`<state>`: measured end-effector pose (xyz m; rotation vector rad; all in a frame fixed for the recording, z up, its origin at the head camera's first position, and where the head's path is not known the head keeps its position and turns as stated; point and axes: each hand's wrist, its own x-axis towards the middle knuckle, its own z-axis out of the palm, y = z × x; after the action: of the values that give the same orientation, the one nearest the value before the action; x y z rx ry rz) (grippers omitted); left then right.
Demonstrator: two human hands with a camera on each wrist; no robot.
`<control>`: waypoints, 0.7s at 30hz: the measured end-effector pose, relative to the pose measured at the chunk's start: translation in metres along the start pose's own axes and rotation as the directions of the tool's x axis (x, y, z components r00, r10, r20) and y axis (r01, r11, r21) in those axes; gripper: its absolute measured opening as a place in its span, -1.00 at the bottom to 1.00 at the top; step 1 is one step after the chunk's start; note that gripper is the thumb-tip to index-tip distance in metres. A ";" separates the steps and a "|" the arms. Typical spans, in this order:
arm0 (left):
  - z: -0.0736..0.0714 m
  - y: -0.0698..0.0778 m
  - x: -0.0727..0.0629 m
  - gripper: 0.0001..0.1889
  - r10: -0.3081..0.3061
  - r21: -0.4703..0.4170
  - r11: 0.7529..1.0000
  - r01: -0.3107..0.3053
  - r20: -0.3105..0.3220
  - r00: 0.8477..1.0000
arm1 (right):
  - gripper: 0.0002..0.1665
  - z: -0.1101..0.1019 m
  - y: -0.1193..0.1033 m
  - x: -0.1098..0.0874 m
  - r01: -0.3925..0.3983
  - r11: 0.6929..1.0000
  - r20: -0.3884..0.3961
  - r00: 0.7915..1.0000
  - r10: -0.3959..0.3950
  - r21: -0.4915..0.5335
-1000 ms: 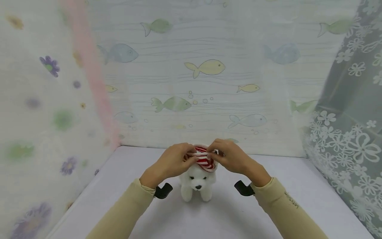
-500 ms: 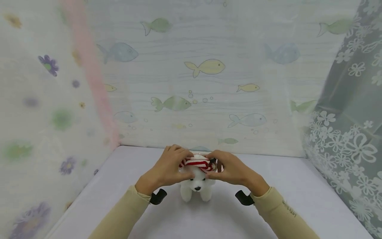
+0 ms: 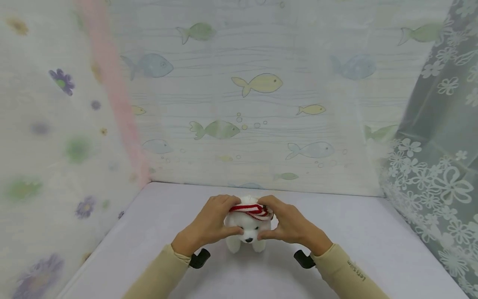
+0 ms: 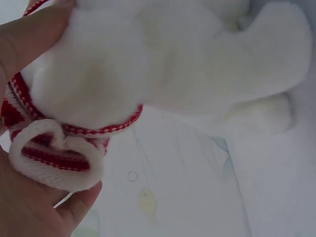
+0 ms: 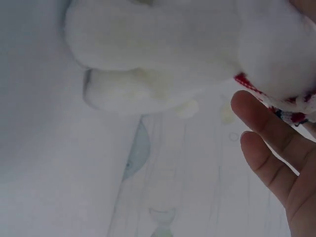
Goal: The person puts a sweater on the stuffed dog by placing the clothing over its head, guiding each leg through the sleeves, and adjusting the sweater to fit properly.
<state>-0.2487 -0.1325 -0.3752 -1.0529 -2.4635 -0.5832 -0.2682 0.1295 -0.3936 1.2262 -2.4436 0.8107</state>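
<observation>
A white plush dog (image 3: pixel 247 221) stands on the white table, facing me. Round its head, above the eyes, sits a red-and-white striped knitted sweater (image 3: pixel 249 209). My left hand (image 3: pixel 208 222) grips the sweater at the left side of the head, thumb by the dog's cheek. In the left wrist view, a white-cuffed sleeve (image 4: pixel 54 160) of the sweater lies against that hand's fingers. My right hand (image 3: pixel 293 220) holds the other side, its thumb near the muzzle. The right wrist view shows two of its fingers (image 5: pixel 266 128) extended off the knit; its grip there is partly hidden.
The white tabletop (image 3: pixel 246 278) ends at a fish-patterned curtain (image 3: pixel 261 124) behind the dog. A flowered curtain (image 3: pixel 56 166) hangs at the left, a lace-patterned one (image 3: pixel 433 182) at the right. Black mounts (image 3: pixel 199 258) jut out under both wrists.
Both hands have moved down and slightly apart. The sweater, bunched above the dog's head earlier, now sits lower round it, with white fur showing above the band.
</observation>
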 end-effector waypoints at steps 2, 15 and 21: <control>0.004 0.000 -0.001 -0.34 0.001 -0.005 1.000 -0.001 -0.018 1.000 | -0.12 0.004 0.003 -0.002 0.022 1.000 -0.029 0.999 -0.022 0.004; 0.023 -0.006 -0.010 -0.35 0.086 0.024 0.996 -0.083 -0.112 0.990 | -0.35 0.016 0.012 -0.008 0.181 0.979 -0.135 0.972 -0.193 -0.096; 0.036 -0.012 -0.016 -0.10 0.116 0.075 0.992 -0.106 -0.144 0.983 | -0.03 0.021 0.016 -0.010 0.156 0.978 -0.128 0.976 -0.174 -0.137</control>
<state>-0.2538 -0.1306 -0.4159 -1.0725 -2.2646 -0.5203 -0.2753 0.1313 -0.4214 1.2607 -2.2119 0.6606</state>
